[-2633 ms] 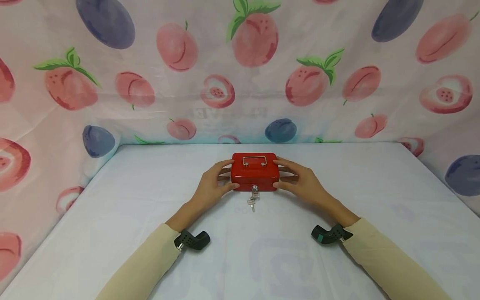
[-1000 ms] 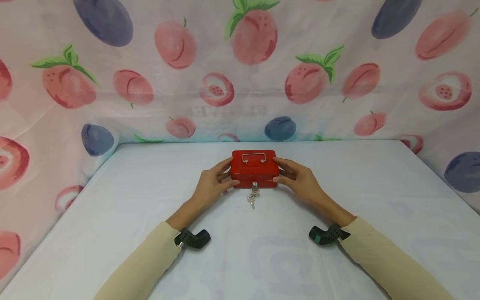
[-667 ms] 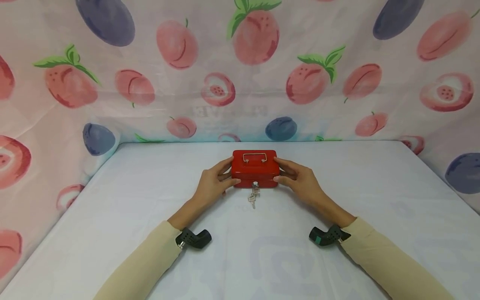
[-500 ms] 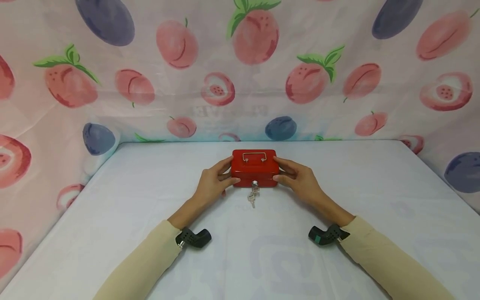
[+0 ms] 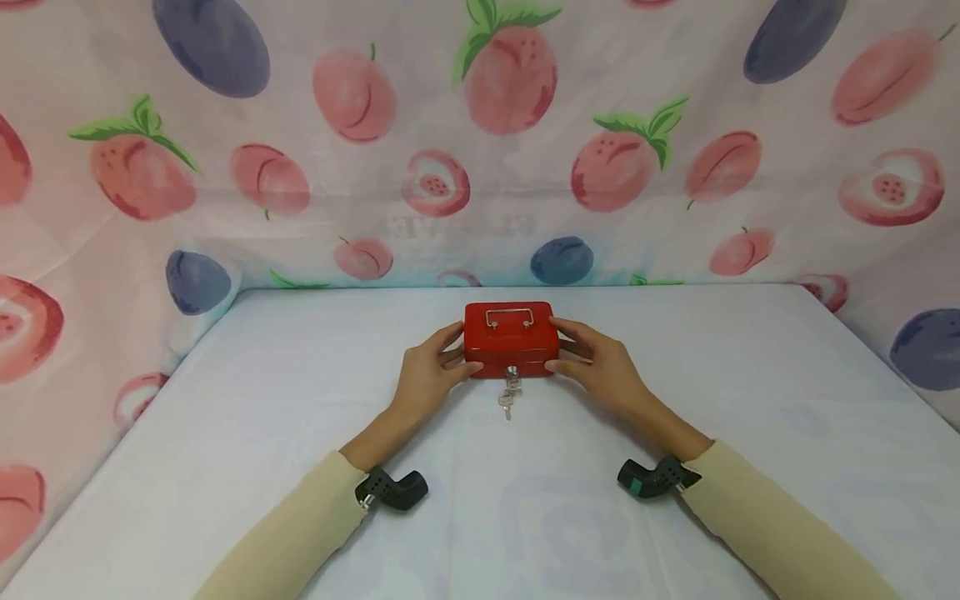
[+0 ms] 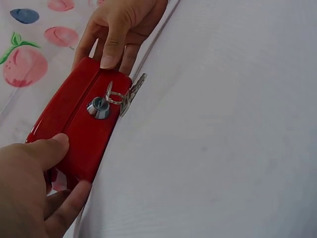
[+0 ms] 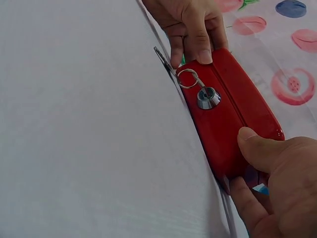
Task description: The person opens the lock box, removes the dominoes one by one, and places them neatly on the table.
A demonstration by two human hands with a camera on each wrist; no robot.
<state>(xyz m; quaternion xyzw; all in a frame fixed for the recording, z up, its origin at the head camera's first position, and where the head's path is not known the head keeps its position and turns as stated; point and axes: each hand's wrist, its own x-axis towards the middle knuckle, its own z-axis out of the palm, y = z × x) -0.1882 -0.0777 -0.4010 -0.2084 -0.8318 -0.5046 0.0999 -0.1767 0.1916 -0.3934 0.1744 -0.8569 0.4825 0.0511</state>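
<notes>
A red metal cash box (image 5: 510,340) with a wire carry handle (image 5: 510,312) on its lid sits between both hands, lid down. On its front is a round chrome lock (image 6: 98,107) with a key in it. A ring (image 7: 187,78) joins that key to a second key (image 5: 506,406), which dangles in front. My left hand (image 5: 424,367) grips the left end, thumb on the front face and fingers along the side and back. Gripping the right end in the same manner is my right hand (image 5: 602,367). The box's underside is hidden.
A white cloth covers the table (image 5: 480,517). Behind it hangs a fruit-print curtain (image 5: 300,167), which also runs down the left and right sides. A black wrist camera (image 5: 392,490) is strapped at the left cuff, another camera (image 5: 658,477) at the right.
Both hands keep their grip on the cash box's ends. Box and hands show only slight shifts, along with a small sway of the whole head view.
</notes>
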